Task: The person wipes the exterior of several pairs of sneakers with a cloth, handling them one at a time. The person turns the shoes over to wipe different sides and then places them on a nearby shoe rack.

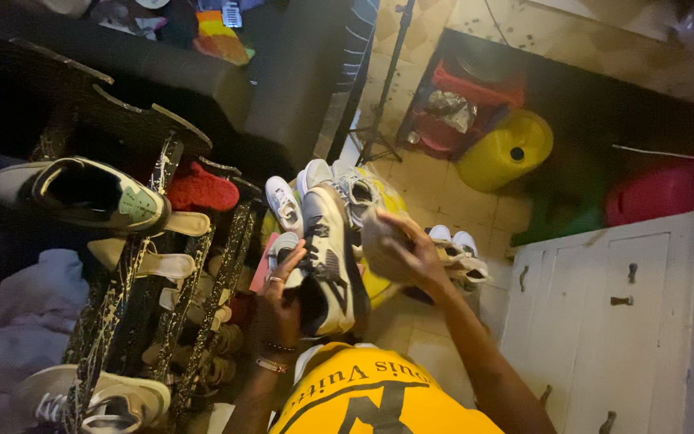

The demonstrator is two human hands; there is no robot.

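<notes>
A grey-and-black high-top sneaker [329, 261] stood toe-up before the person's chest, the left hand [279, 293] grasping its heel collar; the right hand [399, 253] clenched a pale cloth [379, 229] against its side, beside the shoe rack [154, 265]

Sneaker [329, 261] heel hidden by left hand [279, 293] (blurred) — right elbow cropped.

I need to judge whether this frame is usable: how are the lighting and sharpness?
Head view: dim, warm light; the left side around the shoe rack sinks into deep shadow; the right hand is motion-blurred; the sneaker held by the left hand is fairly sharp.
</notes>
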